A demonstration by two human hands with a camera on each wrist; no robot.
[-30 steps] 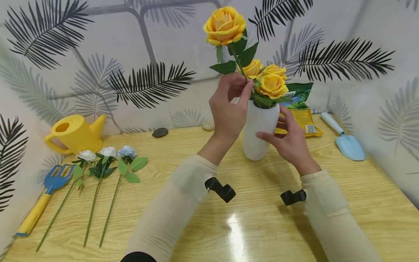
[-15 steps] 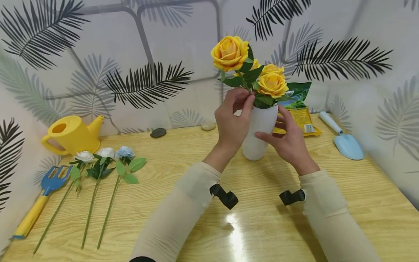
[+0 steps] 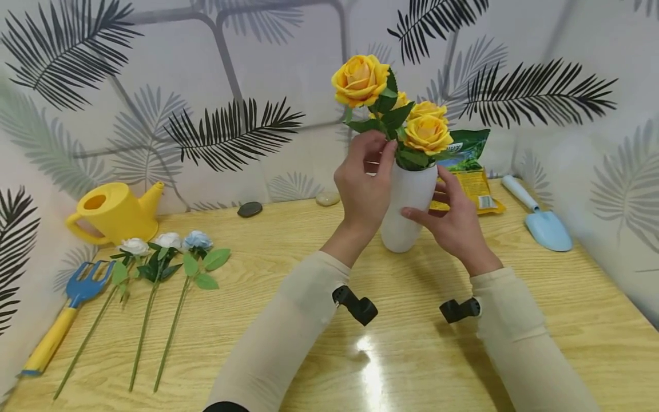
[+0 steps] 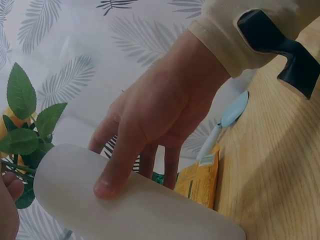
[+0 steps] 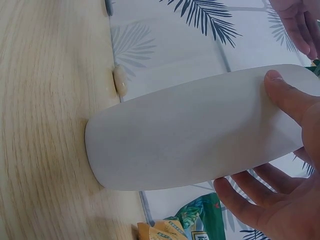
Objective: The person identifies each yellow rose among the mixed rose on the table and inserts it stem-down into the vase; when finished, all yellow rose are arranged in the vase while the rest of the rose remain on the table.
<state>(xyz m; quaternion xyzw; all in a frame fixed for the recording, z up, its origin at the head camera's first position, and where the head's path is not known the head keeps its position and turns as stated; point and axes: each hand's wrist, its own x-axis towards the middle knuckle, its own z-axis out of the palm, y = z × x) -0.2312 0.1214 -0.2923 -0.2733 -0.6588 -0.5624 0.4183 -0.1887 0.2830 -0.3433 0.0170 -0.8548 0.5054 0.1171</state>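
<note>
A white vase (image 3: 407,209) stands on the wooden table, holding several yellow roses (image 3: 427,135). My right hand (image 3: 455,220) grips its upper side; in the right wrist view the thumb lies on one face and the fingers (image 5: 255,187) curl around the other. At the mouth of the vase, my left hand (image 3: 364,177) pinches the stem of a taller yellow rose (image 3: 359,81), whose bloom rises left of the others. The lower stem is hidden behind the hand and inside the vase. Green leaves (image 4: 22,142) fan out beyond the rim in the left wrist view.
On the left lie two white roses (image 3: 167,240), a light blue rose (image 3: 198,240) and a hand fork (image 3: 84,286), near a yellow watering can (image 3: 118,212). Behind the vase is a yellow-green packet (image 3: 471,183); a blue trowel (image 3: 548,229) lies right. Two stones (image 3: 250,209) sit by the wall.
The taller yellow rose has come down toward the vase, its stem sliding in, and my left hand went down with it, then rose slightly. My right hand has stayed on the vase.
</note>
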